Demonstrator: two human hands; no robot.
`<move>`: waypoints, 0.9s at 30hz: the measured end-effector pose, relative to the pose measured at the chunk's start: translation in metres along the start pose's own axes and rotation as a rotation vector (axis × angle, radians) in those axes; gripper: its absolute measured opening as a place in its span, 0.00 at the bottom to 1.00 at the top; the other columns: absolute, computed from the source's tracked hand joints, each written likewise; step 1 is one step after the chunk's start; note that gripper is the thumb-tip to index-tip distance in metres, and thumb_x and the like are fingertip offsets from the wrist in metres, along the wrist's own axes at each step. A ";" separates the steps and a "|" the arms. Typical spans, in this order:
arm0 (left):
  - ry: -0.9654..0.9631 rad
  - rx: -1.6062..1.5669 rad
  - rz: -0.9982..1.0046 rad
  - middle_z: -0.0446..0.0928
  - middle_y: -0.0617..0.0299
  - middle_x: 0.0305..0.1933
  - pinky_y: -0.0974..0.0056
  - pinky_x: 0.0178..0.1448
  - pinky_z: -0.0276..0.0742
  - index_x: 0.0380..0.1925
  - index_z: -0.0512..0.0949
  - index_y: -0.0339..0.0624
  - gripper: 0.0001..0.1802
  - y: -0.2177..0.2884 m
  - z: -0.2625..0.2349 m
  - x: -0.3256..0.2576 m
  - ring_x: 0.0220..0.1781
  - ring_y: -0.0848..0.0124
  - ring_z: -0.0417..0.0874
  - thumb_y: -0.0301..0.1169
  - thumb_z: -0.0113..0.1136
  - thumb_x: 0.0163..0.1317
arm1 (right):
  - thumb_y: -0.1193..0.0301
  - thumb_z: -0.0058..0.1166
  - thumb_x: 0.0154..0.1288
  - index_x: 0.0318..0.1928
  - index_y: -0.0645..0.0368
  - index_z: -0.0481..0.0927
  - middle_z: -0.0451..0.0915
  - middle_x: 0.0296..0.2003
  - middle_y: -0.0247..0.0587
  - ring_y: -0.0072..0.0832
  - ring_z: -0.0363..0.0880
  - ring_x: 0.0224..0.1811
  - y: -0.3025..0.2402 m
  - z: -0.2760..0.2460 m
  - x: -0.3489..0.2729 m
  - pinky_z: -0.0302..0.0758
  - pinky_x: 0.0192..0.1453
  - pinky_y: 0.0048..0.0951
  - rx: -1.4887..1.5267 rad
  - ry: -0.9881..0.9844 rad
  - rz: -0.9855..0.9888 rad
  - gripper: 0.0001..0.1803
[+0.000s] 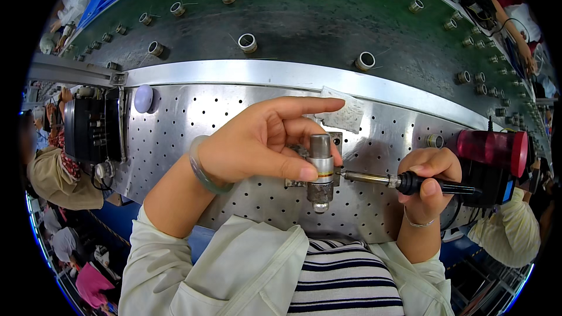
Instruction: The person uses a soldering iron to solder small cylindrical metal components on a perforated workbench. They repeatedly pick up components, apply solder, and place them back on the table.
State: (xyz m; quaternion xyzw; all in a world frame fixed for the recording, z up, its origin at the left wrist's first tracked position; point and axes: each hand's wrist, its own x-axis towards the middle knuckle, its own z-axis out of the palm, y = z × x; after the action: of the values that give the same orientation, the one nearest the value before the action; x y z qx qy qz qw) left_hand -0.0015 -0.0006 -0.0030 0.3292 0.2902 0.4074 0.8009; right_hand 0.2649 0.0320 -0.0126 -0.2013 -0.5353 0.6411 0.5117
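Cylinder, frame centre | my left hand pinches it; my right hand grips iron | tip near band, contact unclear | step: likely soldering | next: needs steady tip

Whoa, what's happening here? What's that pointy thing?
Someone's left hand is holding a metal cylinder above a metal worktop full of little holes. The pointy thing is a soldering iron, held in the right hand. Its tip is right by the cylinder's side, but I can't tell whether they touch. Beyond, small metal rings sit on a green surface.
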 end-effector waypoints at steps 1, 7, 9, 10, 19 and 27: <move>-0.009 -0.011 0.017 0.77 0.44 0.45 0.70 0.50 0.78 0.65 0.56 0.30 0.43 -0.003 -0.004 0.000 0.45 0.68 0.81 0.18 0.66 0.48 | 0.71 0.62 0.56 0.32 0.67 0.73 0.76 0.22 0.44 0.23 0.73 0.15 0.000 0.001 0.000 0.71 0.19 0.18 0.002 0.005 0.004 0.12; -0.017 -0.060 -0.057 0.78 0.46 0.45 0.69 0.50 0.78 0.65 0.57 0.30 0.44 0.002 -0.009 -0.001 0.45 0.67 0.81 0.21 0.68 0.48 | 0.67 0.59 0.59 0.32 0.65 0.72 0.73 0.19 0.40 0.20 0.70 0.13 0.000 0.005 0.002 0.66 0.16 0.17 -0.058 0.014 -0.017 0.13; -0.011 -0.018 -0.044 0.79 0.47 0.44 0.68 0.50 0.78 0.65 0.58 0.30 0.44 -0.004 -0.009 -0.001 0.45 0.67 0.82 0.20 0.68 0.47 | 0.71 0.63 0.56 0.33 0.68 0.74 0.76 0.22 0.44 0.23 0.74 0.16 -0.002 0.004 0.000 0.72 0.20 0.19 0.037 0.021 0.024 0.13; 0.007 -0.010 -0.046 0.79 0.48 0.44 0.68 0.50 0.78 0.65 0.58 0.30 0.44 -0.006 -0.010 -0.001 0.45 0.67 0.82 0.19 0.68 0.46 | 0.72 0.63 0.56 0.33 0.68 0.74 0.76 0.22 0.44 0.23 0.74 0.17 -0.002 0.004 0.000 0.72 0.20 0.19 0.032 0.012 0.019 0.13; 0.057 -0.005 -0.052 0.79 0.48 0.43 0.68 0.51 0.78 0.65 0.57 0.31 0.45 -0.006 -0.006 -0.001 0.45 0.67 0.83 0.17 0.68 0.45 | 0.73 0.64 0.55 0.33 0.69 0.75 0.77 0.23 0.45 0.24 0.75 0.18 0.000 0.005 -0.002 0.73 0.21 0.19 -0.055 0.019 0.007 0.13; 0.052 -0.049 -0.046 0.79 0.46 0.44 0.70 0.49 0.77 0.67 0.55 0.32 0.46 -0.003 0.001 -0.001 0.43 0.69 0.82 0.18 0.66 0.47 | 0.74 0.65 0.54 0.33 0.69 0.74 0.77 0.23 0.45 0.24 0.76 0.18 -0.001 0.004 0.000 0.73 0.22 0.19 0.019 0.006 0.036 0.13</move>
State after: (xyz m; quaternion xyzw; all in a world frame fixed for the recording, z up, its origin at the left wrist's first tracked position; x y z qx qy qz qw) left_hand -0.0003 -0.0032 -0.0043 0.2920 0.3082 0.4045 0.8100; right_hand 0.2624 0.0300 -0.0110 -0.2078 -0.5240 0.6546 0.5037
